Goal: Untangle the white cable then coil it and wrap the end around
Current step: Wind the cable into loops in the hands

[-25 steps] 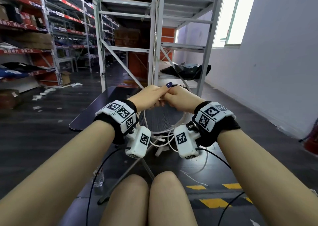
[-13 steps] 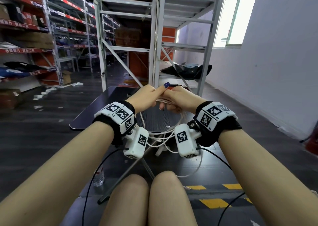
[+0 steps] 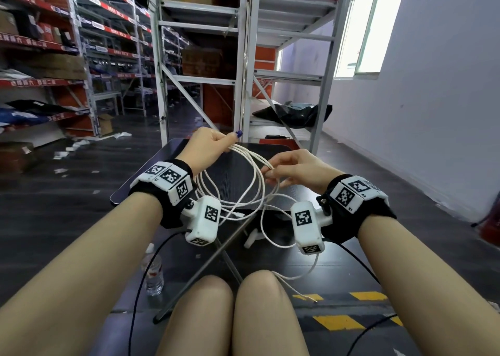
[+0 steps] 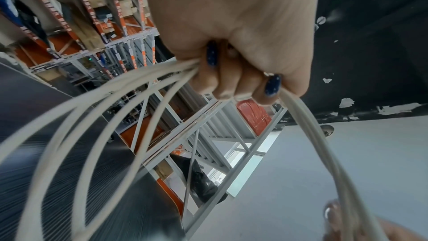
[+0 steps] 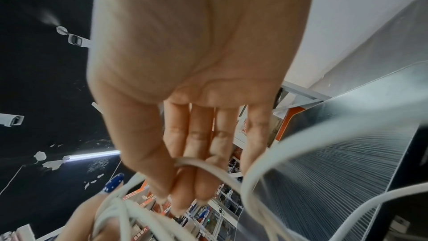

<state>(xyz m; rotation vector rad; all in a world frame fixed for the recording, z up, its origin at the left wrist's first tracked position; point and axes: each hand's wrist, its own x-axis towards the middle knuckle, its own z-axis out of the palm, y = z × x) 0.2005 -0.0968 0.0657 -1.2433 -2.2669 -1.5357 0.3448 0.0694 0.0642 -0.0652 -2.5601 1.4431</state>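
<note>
A thin white cable (image 3: 254,178) hangs in several loops above the dark table (image 3: 232,171). My left hand (image 3: 213,144) grips the bundled loops at their top, fingers curled round them (image 4: 231,80). My right hand (image 3: 286,170) pinches a strand of the cable (image 5: 199,164) between thumb and fingertips, to the right of and slightly below the left hand. A loose tail of the cable (image 3: 300,288) drops past my right knee, its end bare near the floor.
Grey metal shelving (image 3: 243,57) stands just beyond the table. A plastic bottle (image 3: 154,274) stands on the floor at left. Thin black leads (image 3: 140,274) run from the wrist cameras. A white wall (image 3: 433,85) is on the right; yellow floor stripes (image 3: 338,322) lie below.
My hands were touching, then drew apart: the left rose with the coil, the right slid right and down along a strand. The loops have opened wider.
</note>
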